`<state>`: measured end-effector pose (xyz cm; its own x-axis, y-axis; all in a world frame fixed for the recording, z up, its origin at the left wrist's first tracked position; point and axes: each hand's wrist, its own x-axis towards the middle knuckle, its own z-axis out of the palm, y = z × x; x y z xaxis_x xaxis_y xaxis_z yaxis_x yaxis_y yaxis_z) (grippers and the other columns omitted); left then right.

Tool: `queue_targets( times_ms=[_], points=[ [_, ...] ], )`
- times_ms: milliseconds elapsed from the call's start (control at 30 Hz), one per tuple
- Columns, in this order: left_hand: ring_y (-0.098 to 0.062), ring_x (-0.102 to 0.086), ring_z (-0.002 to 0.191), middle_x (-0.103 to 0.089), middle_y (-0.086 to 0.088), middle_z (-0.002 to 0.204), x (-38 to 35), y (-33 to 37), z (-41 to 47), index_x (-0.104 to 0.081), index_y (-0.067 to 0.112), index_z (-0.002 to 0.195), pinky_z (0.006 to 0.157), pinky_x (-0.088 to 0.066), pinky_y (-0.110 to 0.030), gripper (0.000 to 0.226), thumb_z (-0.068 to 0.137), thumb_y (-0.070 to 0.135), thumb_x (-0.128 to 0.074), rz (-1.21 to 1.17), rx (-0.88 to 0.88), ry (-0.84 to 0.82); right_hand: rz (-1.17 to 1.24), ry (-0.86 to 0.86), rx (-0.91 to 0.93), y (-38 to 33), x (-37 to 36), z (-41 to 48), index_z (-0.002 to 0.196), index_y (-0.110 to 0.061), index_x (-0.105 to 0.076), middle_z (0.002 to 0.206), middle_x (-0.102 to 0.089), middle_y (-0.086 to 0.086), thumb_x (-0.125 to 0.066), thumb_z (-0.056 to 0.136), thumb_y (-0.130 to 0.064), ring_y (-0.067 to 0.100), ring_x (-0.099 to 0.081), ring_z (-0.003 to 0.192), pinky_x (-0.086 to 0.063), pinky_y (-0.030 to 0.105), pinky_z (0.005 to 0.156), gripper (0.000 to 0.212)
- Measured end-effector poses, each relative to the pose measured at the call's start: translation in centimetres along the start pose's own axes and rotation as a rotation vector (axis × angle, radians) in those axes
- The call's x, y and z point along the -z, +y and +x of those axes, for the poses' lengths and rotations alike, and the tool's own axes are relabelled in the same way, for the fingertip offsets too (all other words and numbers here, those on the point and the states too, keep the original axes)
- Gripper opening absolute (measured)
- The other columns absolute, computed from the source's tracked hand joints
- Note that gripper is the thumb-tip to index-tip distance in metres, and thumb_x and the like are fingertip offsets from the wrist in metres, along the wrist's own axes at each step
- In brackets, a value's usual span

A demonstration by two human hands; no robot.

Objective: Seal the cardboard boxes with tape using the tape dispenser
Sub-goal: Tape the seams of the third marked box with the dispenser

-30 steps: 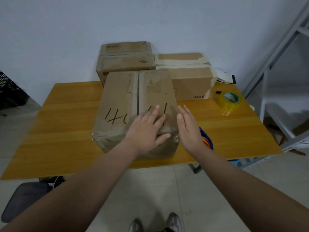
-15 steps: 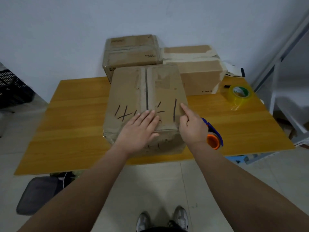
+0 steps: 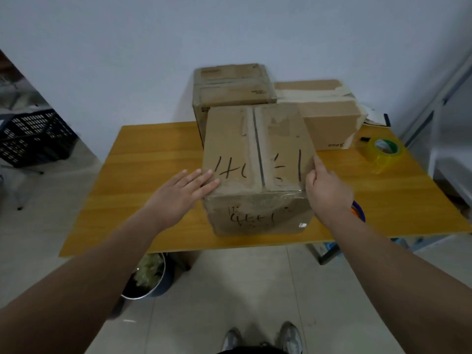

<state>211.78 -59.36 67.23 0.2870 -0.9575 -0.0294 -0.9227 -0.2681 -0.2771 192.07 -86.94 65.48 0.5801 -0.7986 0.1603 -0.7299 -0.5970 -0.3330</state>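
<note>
Item: one front box (image 3: 258, 159), near the table (image 3: 143, 159) edge, centre seam showing dark and untaped.
- The left hand (image 3: 178, 198), fingers straight, lay flat on the box's near-left corner, having slid outward from the seam.
- The right hand (image 3: 328, 190) had left the top and gripped the box's right edge, fingers curled.
- The tape dispenser (image 3: 358, 212) sat just right of the box, half hidden by the wrist and untouched.
- The tape roll (image 3: 385, 150) sat further right.

Judged: the box was being squared or turned, with taping not yet begun.
</note>
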Motion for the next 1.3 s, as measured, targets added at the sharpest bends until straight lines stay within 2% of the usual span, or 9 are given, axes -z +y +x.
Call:
queue_targets(
  times_ms=[67,133,233,333,500,667,900,1067,1300],
  points=[
    [-0.018,0.001,0.145,0.020,0.004,0.151,0.2,-1.2,1.0,0.029,0.035,0.139,0.114,0.001,-0.034,0.095,0.094,0.013,-0.052,0.079,-0.008,0.037,0.019,-0.002,-0.064,-0.7,0.3,-1.2,0.150,-0.025,-0.016,0.137,-0.046,0.013,-0.024,0.099,-0.041,0.033,-0.054,0.105,-0.047,0.045,0.079,0.054],
    [-0.019,0.004,0.145,0.019,0.002,0.154,0.9,-1.4,2.4,0.020,0.035,0.143,0.114,0.003,-0.033,0.090,0.094,0.018,-0.054,0.103,-0.047,0.015,0.037,-0.004,-0.121,-1.8,0.4,-2.8,0.151,-0.025,-0.007,0.157,-0.012,0.011,-0.027,0.098,-0.048,0.035,-0.024,0.139,-0.030,0.054,0.105,0.061],
    [-0.017,0.008,0.144,0.012,-0.001,0.157,2.0,-1.0,3.5,0.001,0.030,0.149,0.111,0.011,-0.030,0.081,0.092,0.026,-0.057,0.079,-0.132,-0.032,0.137,-0.123,-0.230,-3.6,-0.2,-4.9,0.150,-0.018,0.011,0.156,0.019,0.012,-0.021,0.097,-0.055,0.029,0.011,0.145,-0.007,0.052,0.114,0.073],
    [-0.015,0.004,0.145,0.003,0.002,0.158,3.1,0.3,2.2,-0.021,0.022,0.148,0.110,0.017,-0.026,0.072,0.089,0.040,-0.057,-0.011,-0.262,0.007,0.234,-0.196,-0.256,-5.1,-0.6,-6.5,0.146,-0.009,0.021,0.154,0.027,0.012,-0.021,0.096,-0.055,0.025,0.018,0.143,-0.001,0.046,0.115,0.079],
    [-0.023,-0.014,0.143,-0.016,-0.011,0.156,3.7,6.1,0.7,-0.033,0.004,0.143,0.111,0.007,-0.028,0.087,0.082,0.066,-0.042,-0.110,-0.247,0.029,0.750,-0.396,-0.178,-7.5,-0.8,-8.0,0.146,-0.009,0.020,0.159,-0.003,0.006,-0.045,0.097,-0.039,0.024,-0.011,0.144,-0.016,0.040,0.117,0.087],
    [-0.018,-0.009,0.144,-0.012,-0.005,0.157,3.4,10.5,3.0,-0.019,0.010,0.148,0.114,-0.005,-0.030,0.074,0.091,0.049,-0.047,-0.362,0.010,0.047,0.980,-0.323,-0.265,-7.9,-1.0,-9.1,0.149,-0.019,-0.015,0.140,-0.042,0.001,-0.043,0.098,-0.039,0.020,-0.045,0.123,-0.040,0.041,0.103,0.061],
    [-0.018,-0.003,0.145,-0.003,0.000,0.159,-0.9,0.7,-1.4,0.000,0.032,0.149,0.114,0.003,-0.035,0.064,0.093,0.056,-0.018,-0.212,0.181,0.059,0.595,-0.019,-0.281,-5.1,-0.5,-6.6,0.111,-0.028,-0.049,0.094,-0.060,-0.008,-0.038,0.095,-0.052,0.007,-0.054,0.079,-0.039,0.023,0.057,0.031],
    [-0.034,-0.019,0.140,0.001,0.006,0.158,-2.4,-2.2,-4.4,-0.004,0.045,0.146,0.111,-0.022,-0.049,0.055,0.097,0.048,-0.028,-0.429,0.392,-0.040,0.423,-0.266,-0.549,-4.4,0.7,-2.8,0.145,-0.014,-0.024,0.126,-0.050,0.017,-0.034,0.083,-0.076,0.035,-0.060,0.096,-0.055,0.048,0.077,0.088],
    [-0.034,-0.048,0.115,-0.038,-0.010,0.142,-0.9,2.2,-7.1,-0.033,0.025,0.145,0.096,-0.041,-0.040,0.059,0.092,0.037,-0.055,-0.421,0.235,0.214,1.087,-0.038,-0.764,-9.7,-2.2,-7.1,0.151,-0.021,0.002,0.152,-0.026,0.009,-0.073,0.073,-0.052,0.032,-0.030,0.137,-0.031,0.046,0.111,0.113]
  ],
)
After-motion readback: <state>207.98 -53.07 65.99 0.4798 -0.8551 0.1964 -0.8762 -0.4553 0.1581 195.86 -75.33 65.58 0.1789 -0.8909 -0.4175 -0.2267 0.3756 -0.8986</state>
